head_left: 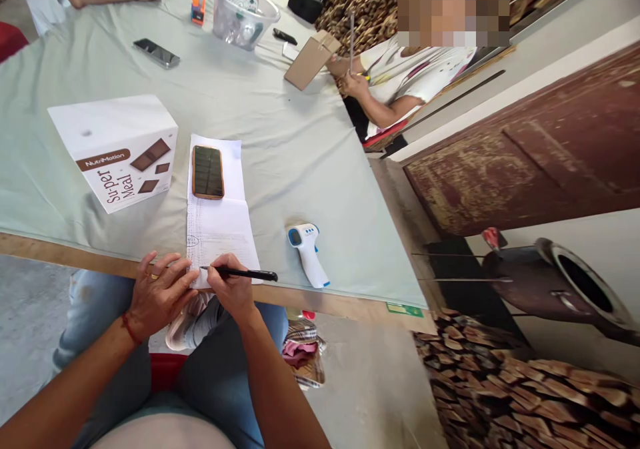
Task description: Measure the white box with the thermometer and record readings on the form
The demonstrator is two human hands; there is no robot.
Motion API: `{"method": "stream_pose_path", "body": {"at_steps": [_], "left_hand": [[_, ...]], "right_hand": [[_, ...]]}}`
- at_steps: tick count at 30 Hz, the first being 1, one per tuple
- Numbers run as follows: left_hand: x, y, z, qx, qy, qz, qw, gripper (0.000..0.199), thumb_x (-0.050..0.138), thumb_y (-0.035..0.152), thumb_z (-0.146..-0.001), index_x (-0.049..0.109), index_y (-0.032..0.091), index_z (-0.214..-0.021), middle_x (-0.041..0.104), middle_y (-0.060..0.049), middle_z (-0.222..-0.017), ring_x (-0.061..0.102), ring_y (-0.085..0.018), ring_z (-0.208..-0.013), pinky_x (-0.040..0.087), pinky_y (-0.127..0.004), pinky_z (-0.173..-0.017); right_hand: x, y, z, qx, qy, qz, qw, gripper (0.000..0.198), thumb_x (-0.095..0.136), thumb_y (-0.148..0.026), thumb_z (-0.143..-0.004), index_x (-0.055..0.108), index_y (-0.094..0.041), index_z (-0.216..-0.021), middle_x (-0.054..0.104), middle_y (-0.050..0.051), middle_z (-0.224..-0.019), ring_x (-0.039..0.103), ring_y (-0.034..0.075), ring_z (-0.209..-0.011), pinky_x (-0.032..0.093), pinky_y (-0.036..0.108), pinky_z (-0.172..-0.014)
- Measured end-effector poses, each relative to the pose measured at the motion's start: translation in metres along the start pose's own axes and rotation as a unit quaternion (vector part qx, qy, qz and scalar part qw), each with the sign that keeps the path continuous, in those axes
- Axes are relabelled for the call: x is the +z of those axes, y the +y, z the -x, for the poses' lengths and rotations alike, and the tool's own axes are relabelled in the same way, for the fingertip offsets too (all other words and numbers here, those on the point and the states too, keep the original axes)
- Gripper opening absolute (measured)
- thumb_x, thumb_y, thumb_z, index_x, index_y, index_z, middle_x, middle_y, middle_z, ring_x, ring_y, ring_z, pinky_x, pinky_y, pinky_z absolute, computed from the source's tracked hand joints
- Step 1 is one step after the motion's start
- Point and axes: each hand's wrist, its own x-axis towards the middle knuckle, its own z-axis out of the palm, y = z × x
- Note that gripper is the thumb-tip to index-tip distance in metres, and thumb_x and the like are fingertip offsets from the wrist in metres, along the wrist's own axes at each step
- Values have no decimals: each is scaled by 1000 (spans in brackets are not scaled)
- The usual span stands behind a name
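Observation:
My right hand (233, 285) grips a black pen (255, 275), its tip touching the lower left of a printed sheet of paper (227, 225). Flat at the table's near edge, with fingers spread, my left hand (163, 292) rests on the paper's lower left corner. On the upper part of the sheet lies a phone (208, 172) in a brown case, screen up. A white and blue infrared thermometer (309, 254) lies right of the paper. To the left stands a white box (120, 152) with brown print.
A pale cloth covers the table (320, 169). Farther back are another phone (157, 53), an orange tape dispenser (198, 4), a plastic basket (245, 25) of bottles and a cardboard box (311, 61). Two people sit across. Firewood (540, 389) and a stove (545, 282) stand right.

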Motion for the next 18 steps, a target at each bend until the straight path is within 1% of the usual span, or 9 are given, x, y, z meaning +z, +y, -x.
{"method": "stream_pose_path", "body": {"at_steps": [3,8,13,18], "left_hand": [[-1,0,0,2,-5,-2,1000,18,64,32,-89,68,26,-106,72,-2,-112,62,-22,-111,26,-45,-114],[-1,0,0,2,-3,-1,1000,19,65,31,-89,68,26,-106,72,-2,-112,61,-22,-111,26,-45,-114],[-1,0,-1,5,-2,1,1000,17,63,31,-90,68,25,-106,72,-2,-112,61,-22,-111,27,-44,-112],[-1,-1,0,11,-6,-7,1000,24,63,30,-90,67,23,-112,72,-4,-113,62,-22,-110,27,-44,-113]], "right_hand": [[0,-1,0,8,1,1,1000,9,54,-25,-74,52,-21,-66,52,-4,-58,46,11,-52,41,24,-52],[0,-1,0,25,24,2,999,9,55,-28,-74,52,-22,-69,50,-4,-57,46,12,-53,42,25,-52],[1,-1,0,13,18,5,1000,7,54,-26,-74,52,-22,-69,51,-5,-57,46,11,-52,41,24,-51],[1,0,-1,7,12,6,1000,8,52,-26,-74,52,-22,-68,50,-5,-56,46,11,-52,41,24,-52]]}}
